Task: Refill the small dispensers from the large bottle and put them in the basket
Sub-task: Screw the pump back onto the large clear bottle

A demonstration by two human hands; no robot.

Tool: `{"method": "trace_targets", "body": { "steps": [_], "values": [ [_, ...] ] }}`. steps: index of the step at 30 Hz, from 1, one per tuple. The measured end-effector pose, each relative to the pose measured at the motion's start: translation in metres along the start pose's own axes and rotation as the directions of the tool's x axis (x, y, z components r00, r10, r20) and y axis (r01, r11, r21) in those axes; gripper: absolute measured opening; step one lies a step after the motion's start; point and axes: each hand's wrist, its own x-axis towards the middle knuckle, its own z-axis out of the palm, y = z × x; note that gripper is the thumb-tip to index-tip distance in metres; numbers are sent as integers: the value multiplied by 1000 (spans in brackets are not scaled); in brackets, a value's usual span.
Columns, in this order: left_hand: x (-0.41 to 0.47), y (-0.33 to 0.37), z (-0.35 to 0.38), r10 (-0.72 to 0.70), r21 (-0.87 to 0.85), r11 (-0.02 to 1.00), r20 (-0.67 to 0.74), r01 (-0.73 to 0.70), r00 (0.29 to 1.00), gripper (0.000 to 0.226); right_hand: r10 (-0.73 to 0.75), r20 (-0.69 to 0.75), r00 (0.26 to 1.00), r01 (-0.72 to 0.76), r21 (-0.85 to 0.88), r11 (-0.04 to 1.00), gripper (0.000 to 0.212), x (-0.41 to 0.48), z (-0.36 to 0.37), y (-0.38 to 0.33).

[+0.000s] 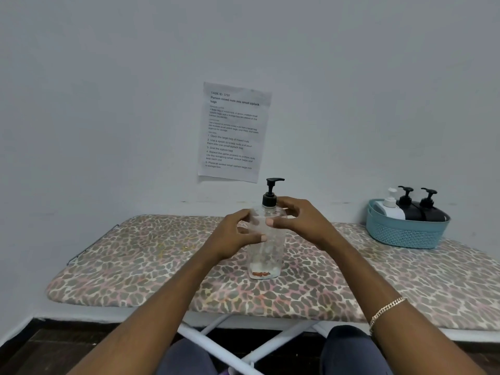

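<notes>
The large clear bottle (266, 255) with a black pump top stands upright in the middle of the leopard-print ironing board (135, 266); it is nearly empty, with a little residue at the bottom. My left hand (232, 236) curls round its left side, thumb across the front. My right hand (300, 223) wraps its upper right side, thumb on the front and fingers behind the shoulder. At the far right, the blue basket (403, 234) holds one white dispenser (389, 205) and two black dispensers (408, 207) (431, 209), all upright.
A printed sheet (232, 131) is taped to the white wall behind the board. The board's white metal legs (216, 339) cross below its front edge, in front of my knees. The board's left half carries nothing.
</notes>
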Motion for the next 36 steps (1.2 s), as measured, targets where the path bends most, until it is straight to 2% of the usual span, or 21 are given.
{"method": "trace_targets", "body": {
  "steps": [5,9,14,18,26,30,36],
  "values": [
    [32,4,10,-3,-68,998,109,11,994,57,49,44,998,-43,-123,991,57,10,-25,15],
    [67,6,32,-4,-141,990,172,29,985,62,72,-13,997,-74,-254,964,58,16,-55,22],
    [116,18,71,24,-156,988,241,14,970,64,84,-129,988,-125,-357,926,55,21,-101,34],
    [160,33,111,30,-133,991,204,-2,979,58,96,-265,960,-198,-393,898,53,27,-142,53],
    [232,43,197,-12,-81,997,18,13,1000,44,121,-509,852,-382,-448,808,74,47,-198,100],
    [248,42,230,-42,-117,992,22,44,999,37,118,-565,816,-459,-511,727,75,52,-204,124],
    [261,32,253,-81,-140,987,27,84,996,29,155,-601,784,-525,-509,683,66,59,-204,145]
  ]
}}
